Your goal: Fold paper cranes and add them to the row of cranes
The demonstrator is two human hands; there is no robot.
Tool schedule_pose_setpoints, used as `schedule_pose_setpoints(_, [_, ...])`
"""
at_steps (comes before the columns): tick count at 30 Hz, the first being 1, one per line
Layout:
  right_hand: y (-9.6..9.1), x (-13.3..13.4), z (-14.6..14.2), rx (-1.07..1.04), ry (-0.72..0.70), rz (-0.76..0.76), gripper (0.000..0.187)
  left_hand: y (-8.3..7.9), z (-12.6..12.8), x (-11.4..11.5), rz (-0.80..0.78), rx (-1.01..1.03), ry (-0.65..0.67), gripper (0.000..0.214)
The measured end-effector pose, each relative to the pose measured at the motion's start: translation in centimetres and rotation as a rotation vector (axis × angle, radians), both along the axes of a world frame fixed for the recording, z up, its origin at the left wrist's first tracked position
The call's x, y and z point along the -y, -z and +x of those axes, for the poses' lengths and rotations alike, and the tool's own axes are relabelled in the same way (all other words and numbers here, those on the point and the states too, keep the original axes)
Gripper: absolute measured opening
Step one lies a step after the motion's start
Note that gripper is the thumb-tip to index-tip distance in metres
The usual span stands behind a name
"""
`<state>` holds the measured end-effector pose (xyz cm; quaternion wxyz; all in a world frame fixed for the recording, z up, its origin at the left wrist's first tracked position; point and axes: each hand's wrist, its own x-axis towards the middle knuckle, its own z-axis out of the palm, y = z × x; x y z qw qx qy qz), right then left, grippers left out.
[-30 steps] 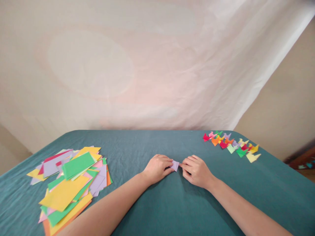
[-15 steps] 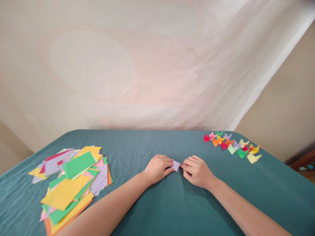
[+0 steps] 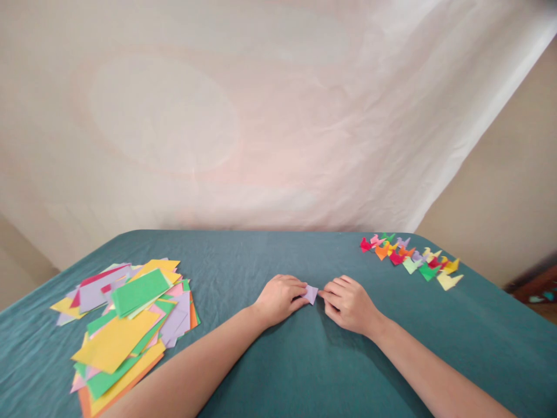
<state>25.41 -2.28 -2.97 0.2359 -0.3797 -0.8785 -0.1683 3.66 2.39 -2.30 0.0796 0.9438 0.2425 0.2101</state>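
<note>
A small folded piece of lilac paper (image 3: 311,294) lies on the cloth between my hands. My left hand (image 3: 282,299) pinches its left side, thumb in front and fingers over the far edge. At the paper's right corner is my right hand (image 3: 348,305), its fingers curled together and the index fingertip pointing at that corner. Whether that fingertip touches the paper or stops just short of it, I cannot tell. No held object shows in my right hand.
Loose sheets of coloured paper (image 3: 143,291) are heaped on the left of the teal tablecloth (image 3: 270,371). Several small folded paper birds (image 3: 429,271) stand in rows at the far right. A pale sheet (image 3: 278,128) hangs behind the table.
</note>
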Motion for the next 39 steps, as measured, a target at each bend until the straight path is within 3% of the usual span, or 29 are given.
schedule_pose_setpoints(22, [0.28, 0.02, -0.03, 0.035, -0.001, -0.043, 0.017, 0.04, 0.02, 0.01, -0.003, 0.001, 0.004, 0.023])
schedule_pose_setpoints(34, [-0.71, 0.43, -0.89, 0.024, -0.044, -0.128, 0.018, -0.45, 0.12, 0.21, -0.061, 0.051, 0.041, 0.02])
schedule_pose_setpoints(39, [-0.38, 0.43, -0.89, 0.004, -0.065, -0.141, 0.022, -0.28, 0.08, 0.26, -0.068, 0.063, -0.051, 0.022])
